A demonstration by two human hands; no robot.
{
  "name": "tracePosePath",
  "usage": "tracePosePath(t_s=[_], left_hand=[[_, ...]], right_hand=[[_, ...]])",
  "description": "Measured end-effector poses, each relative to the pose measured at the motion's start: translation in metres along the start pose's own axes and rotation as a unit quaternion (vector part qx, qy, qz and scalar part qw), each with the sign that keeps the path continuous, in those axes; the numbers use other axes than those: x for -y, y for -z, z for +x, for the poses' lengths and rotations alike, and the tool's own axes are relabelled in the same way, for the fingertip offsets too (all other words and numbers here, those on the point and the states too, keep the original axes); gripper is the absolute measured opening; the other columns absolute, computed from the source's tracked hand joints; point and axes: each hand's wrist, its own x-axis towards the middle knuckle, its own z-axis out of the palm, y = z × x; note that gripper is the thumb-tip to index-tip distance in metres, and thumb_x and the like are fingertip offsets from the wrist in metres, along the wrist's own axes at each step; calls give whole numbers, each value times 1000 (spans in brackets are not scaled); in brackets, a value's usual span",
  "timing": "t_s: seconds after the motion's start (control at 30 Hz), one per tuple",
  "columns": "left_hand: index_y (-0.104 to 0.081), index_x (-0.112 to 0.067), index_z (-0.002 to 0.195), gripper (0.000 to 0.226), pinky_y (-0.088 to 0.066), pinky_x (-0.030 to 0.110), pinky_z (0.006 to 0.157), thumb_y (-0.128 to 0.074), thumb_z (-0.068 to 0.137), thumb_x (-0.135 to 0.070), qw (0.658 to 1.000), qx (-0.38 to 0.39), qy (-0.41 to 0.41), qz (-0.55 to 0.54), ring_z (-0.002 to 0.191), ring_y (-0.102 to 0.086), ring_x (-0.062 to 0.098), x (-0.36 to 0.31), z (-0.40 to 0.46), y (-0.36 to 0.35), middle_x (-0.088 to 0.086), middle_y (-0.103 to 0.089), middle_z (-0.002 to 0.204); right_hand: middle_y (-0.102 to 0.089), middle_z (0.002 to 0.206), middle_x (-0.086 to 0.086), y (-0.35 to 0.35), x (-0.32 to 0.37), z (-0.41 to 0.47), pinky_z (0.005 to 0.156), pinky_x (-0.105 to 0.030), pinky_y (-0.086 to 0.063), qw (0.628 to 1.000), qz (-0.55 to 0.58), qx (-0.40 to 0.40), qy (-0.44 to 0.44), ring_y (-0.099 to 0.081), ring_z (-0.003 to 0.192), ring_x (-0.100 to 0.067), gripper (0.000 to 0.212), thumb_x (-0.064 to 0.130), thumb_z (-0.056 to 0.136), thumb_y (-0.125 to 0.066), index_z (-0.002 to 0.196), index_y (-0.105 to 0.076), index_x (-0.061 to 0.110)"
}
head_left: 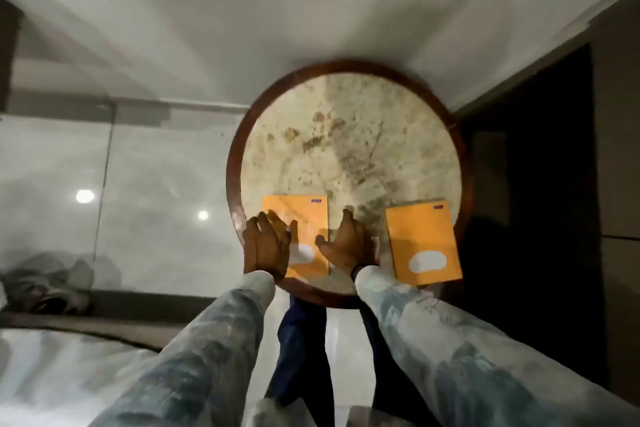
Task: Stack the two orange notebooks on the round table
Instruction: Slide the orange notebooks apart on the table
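Two orange notebooks lie flat and apart on the round table [349,135], a marbled top with a dark wooden rim. The left notebook [308,215] sits near the front left edge. My left hand [266,246] rests over its left side with fingers spread. My right hand [348,241] hovers on the bare top just right of that notebook, its thumb at the book's right edge; whether it grips is unclear. The right notebook [422,243] lies alone at the front right, overhanging the rim slightly.
A glossy tiled floor [156,201] spreads to the left, with a pile of shoes [52,284] by a step. A dark wall or doorway [540,184] stands right of the table. My legs in dark trousers [301,350] are below the table's front edge.
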Motion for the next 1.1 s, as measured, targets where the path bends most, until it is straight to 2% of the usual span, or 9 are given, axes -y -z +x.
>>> tracePosePath(t_s=[0.13, 0.2, 0.33, 0.47, 0.57, 0.7, 0.87, 1.0, 1.1], left_hand=[[-45, 2, 141, 54, -53, 52, 104, -62, 100, -30, 999, -42, 0, 9, 122, -54, 46, 16, 7, -35, 27, -52, 138], [-50, -1, 134, 52, -54, 52, 99, -70, 95, -30, 997, -64, 41, -29, 115, -58, 45, 18, 13, -39, 25, -54, 131], [-56, -4, 132, 53, -51, 53, 106, -73, 91, -33, 990, -60, 98, -88, 120, -58, 45, 13, 35, -26, 20, -57, 134], [-55, -8, 135, 61, -49, 49, 109, -78, 86, -36, 989, -82, 47, -115, 125, -58, 37, -14, 73, 4, 15, -56, 135], [-55, -4, 131, 60, -49, 52, 106, -81, 85, -32, 984, -114, -12, -137, 122, -58, 40, -57, 123, 29, 18, -55, 133], [-54, -4, 130, 58, -49, 51, 105, -79, 86, -34, 978, -143, -66, -139, 123, -58, 40, -106, 187, 48, 19, -57, 134], [-50, -3, 133, 64, -47, 53, 109, -75, 89, -41, 988, -126, -33, -77, 131, -54, 44, -120, 229, 37, 21, -54, 141], [-50, -2, 130, 63, -49, 53, 100, -73, 89, -44, 985, -167, -15, -43, 126, -56, 43, -121, 211, 26, 21, -54, 136], [-53, 0, 126, 52, -48, 53, 94, -67, 94, -38, 983, -158, -55, -79, 117, -57, 45, -128, 161, 10, 22, -53, 131]], right_hand=[[-59, 139, -15, -51, -2, 8, 101, -44, -52, 996, 52, -36, -55, -58, 128, -38, 70, 39, 84, -75, 140, -45, 10], [-60, 136, -13, -64, -1, 12, 100, -46, -55, 991, 79, -76, -76, -60, 124, -37, 67, 40, 82, -76, 136, -48, 12], [-72, 115, -9, -62, 1, 27, 92, -46, -60, 976, 152, -106, -113, -69, 107, -34, 45, 36, 76, -79, 112, -65, 13], [-75, 108, -12, -30, 20, 61, 82, -40, -60, 961, 221, -132, -105, -72, 102, -34, 34, 31, 75, -82, 99, -71, 10], [-76, 91, -6, 10, 46, 105, 64, -26, -45, 948, 251, -188, -60, -73, 94, -33, 26, 29, 77, -85, 75, -61, 21], [-76, 110, -14, 54, 73, 162, 77, -39, -57, 937, 253, -240, -9, -72, 102, -35, 27, 29, 78, -86, 94, -73, 11], [-74, 114, -17, 68, 72, 207, 84, -43, -60, 950, 213, -228, 11, -70, 106, -36, 43, 28, 77, -88, 108, -71, 3], [-71, 111, -14, 73, 45, 195, 80, -34, -51, 951, 203, -233, 12, -68, 104, -32, 50, 30, 78, -86, 118, -66, 9], [-71, 110, -13, 89, 6, 152, 85, -38, -54, 959, 164, -229, 3, -68, 104, -33, 45, 28, 81, -82, 119, -66, 10]])
